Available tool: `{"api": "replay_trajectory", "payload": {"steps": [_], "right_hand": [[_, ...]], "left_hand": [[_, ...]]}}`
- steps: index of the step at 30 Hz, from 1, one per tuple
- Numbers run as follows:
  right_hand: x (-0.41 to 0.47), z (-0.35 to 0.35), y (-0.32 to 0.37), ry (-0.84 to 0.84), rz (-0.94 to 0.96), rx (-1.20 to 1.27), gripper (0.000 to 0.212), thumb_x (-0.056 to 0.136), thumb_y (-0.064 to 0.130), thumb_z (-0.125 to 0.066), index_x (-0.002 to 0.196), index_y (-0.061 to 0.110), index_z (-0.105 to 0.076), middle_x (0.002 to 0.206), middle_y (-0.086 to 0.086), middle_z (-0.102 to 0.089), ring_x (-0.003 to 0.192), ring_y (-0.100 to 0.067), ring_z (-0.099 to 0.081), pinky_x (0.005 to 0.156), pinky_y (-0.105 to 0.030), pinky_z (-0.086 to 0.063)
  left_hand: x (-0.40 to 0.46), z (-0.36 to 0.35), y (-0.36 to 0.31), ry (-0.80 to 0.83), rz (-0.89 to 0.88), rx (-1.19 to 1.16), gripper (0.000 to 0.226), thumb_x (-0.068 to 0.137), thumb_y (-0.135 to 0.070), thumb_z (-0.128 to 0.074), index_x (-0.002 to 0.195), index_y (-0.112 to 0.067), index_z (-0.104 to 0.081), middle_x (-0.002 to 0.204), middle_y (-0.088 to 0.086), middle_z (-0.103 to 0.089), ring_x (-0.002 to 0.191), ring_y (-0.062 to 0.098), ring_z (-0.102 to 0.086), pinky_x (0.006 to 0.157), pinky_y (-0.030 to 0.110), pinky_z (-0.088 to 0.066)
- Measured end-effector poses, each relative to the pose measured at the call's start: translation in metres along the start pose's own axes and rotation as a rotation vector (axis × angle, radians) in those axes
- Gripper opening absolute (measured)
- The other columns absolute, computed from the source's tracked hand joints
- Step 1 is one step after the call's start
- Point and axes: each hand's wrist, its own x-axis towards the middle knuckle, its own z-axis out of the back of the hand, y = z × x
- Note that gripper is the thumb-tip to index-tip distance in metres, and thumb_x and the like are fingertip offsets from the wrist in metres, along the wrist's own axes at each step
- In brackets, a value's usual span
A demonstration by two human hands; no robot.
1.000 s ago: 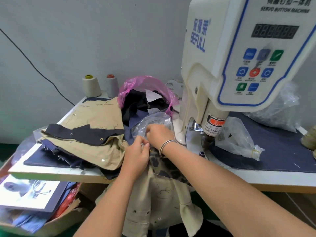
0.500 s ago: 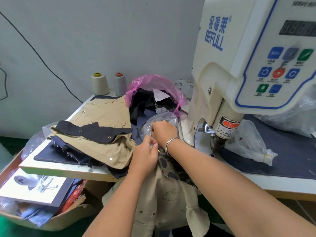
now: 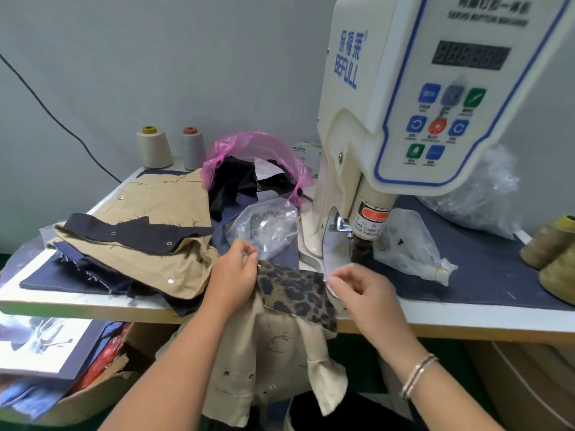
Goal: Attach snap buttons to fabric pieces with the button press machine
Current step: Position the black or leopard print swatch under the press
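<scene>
Pink bag point(image 3: 249, 147) w/ dark fabric scraps point(image 3: 231, 185)

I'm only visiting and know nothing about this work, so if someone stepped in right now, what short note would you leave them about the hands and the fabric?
Left hand: pinches the corner of the leopard-print fabric at a small brass snap.
Right hand: fingers curled near the fabric's other end, blurred; whether it holds anything, I cannot tell.
Fabric lies at the table's front edge, just short of the button press machine's punch.
Clear bag of snaps sits behind the left hand.
Done: tan and navy pieces, stacked left, already carry snaps.
Left: slide the fabric under the punch and press.
</scene>
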Motion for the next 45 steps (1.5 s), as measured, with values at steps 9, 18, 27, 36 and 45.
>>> {"api": "replay_trajectory", "payload": {"steps": [9,18,27,36,45], "right_hand": [[0.031,0.051,-0.020,0.009,0.223,-0.354,0.009,0.083,0.017,-0.072,0.078,0.024,-0.068,0.052,0.013,-0.055,0.057,-0.003,-0.051,0.056,-0.008,-0.037],[0.034,0.052,-0.020,0.047,0.300,-0.414,0.003,0.082,0.020,-0.072,0.083,0.018,-0.074,0.056,0.028,-0.055,0.060,0.001,-0.054,0.057,-0.009,-0.038],[0.000,0.044,-0.018,-0.156,0.204,-0.122,0.018,0.087,0.013,-0.064,0.093,0.028,-0.072,0.059,0.014,-0.060,0.053,-0.001,-0.051,0.049,-0.006,-0.035],[-0.004,-0.047,0.051,0.027,0.341,0.103,0.019,0.088,0.014,-0.059,0.101,0.021,-0.071,0.089,0.010,-0.064,0.084,-0.003,-0.059,0.073,-0.012,-0.045],[0.170,-0.118,0.065,0.000,0.006,0.001,0.034,0.093,0.008,-0.042,0.122,0.007,-0.060,0.129,-0.008,-0.056,0.119,-0.021,-0.050,0.096,-0.022,-0.035]], "left_hand": [[0.000,-0.001,0.001,-0.014,-0.001,-0.020,0.015,0.095,-0.020,-0.049,0.082,-0.025,-0.046,0.076,0.013,-0.063,0.069,0.023,-0.056,0.059,0.025,-0.038],[0.001,-0.001,0.002,-0.016,0.011,-0.018,0.020,0.095,-0.020,-0.049,0.078,-0.030,-0.044,0.071,0.009,-0.061,0.064,0.012,-0.052,0.059,0.025,-0.037],[0.000,0.000,0.000,-0.010,0.008,-0.014,0.013,0.096,-0.020,-0.049,0.083,-0.023,-0.047,0.068,0.001,-0.057,0.065,0.011,-0.051,0.057,0.026,-0.034],[-0.003,0.001,-0.006,-0.006,0.036,-0.020,0.020,0.093,-0.017,-0.052,0.079,-0.029,-0.044,0.072,0.000,-0.061,0.069,0.010,-0.055,0.061,0.028,-0.041],[-0.007,-0.001,-0.011,0.000,0.019,-0.012,0.010,0.096,-0.019,-0.048,0.086,-0.023,-0.046,0.060,-0.006,-0.053,0.060,0.015,-0.051,0.057,0.033,-0.037]]}}
